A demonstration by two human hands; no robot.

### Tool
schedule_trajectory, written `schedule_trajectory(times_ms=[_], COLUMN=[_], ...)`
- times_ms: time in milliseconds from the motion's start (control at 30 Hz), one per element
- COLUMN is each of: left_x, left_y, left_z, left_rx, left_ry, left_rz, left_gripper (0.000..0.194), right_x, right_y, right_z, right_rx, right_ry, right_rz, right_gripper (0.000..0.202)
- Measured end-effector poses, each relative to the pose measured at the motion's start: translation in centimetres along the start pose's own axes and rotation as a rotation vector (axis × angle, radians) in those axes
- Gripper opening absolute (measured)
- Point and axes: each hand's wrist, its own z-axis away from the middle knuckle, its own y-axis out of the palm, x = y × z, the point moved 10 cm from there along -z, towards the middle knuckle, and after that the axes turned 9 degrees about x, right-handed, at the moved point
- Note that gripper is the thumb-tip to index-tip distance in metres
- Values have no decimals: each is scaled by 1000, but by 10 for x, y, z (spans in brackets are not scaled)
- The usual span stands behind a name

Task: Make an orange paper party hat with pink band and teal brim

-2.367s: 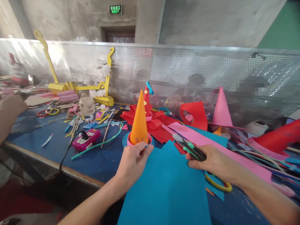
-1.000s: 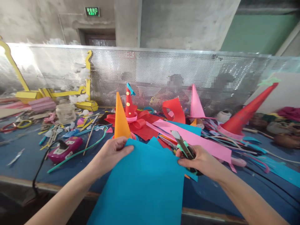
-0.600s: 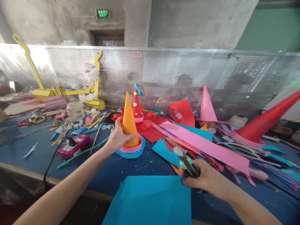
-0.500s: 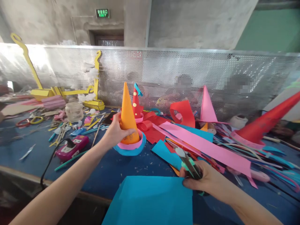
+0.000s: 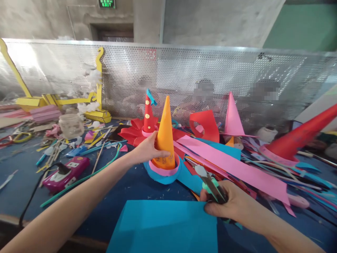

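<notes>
My left hand [image 5: 149,147] is closed around the lower part of an orange paper cone [image 5: 166,137]. The cone stands upright with a pink band [image 5: 165,171] and a blue rolled brim [image 5: 163,178] at its base; marks are drawn low on its side. My right hand [image 5: 223,202] is closed on a black-and-green tool [image 5: 217,191] with a pale tip pointing up and left; its exact kind is unclear. The same hand's thumb pinches the corner of a large blue paper sheet [image 5: 165,225] near the front. A red dotted cone hat [image 5: 147,117] stands behind my left hand.
Pink paper strips [image 5: 231,168] and coloured scraps cover the right side. A pink cone [image 5: 233,117] and a red cone [image 5: 302,137] stand beyond. To the left are a purple power strip [image 5: 67,174], a jar [image 5: 71,125] and yellow models [image 5: 97,114]. A perforated metal screen [image 5: 173,77] runs behind.
My left hand has moved the orange cone to the right, uncovering the red dotted hat's red petals. The view has shifted slightly. My right hand keeps its hold on the tool and sheet.
</notes>
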Motion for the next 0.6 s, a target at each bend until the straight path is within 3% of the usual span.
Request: schedule_trajectory(times_ms=[267,467,533,567,600], left_x=[18,14,7,6,9], left_y=[0,5,-22,-46,-78], left_z=[-5,-3,-7,-8,-4], left_rx=[-55,22,-95,-230,-435], left_ry=[-43,-2,31,27,-26], left_rz=[-123,-98,-87,-99,-142], left_gripper=[74,77,67,56,42], right_x=[-5,-20,-27,-28,-30], right_y=[4,2,-3,-4,-7], right_z=[-11,-11,-10,-10,-10], right_rx=[36,32,14,11,-6], right_ry=[23,99,117,111,101], right_rz=[-43,-48,-13,5,21], right_gripper=[12,18,20,21,22])
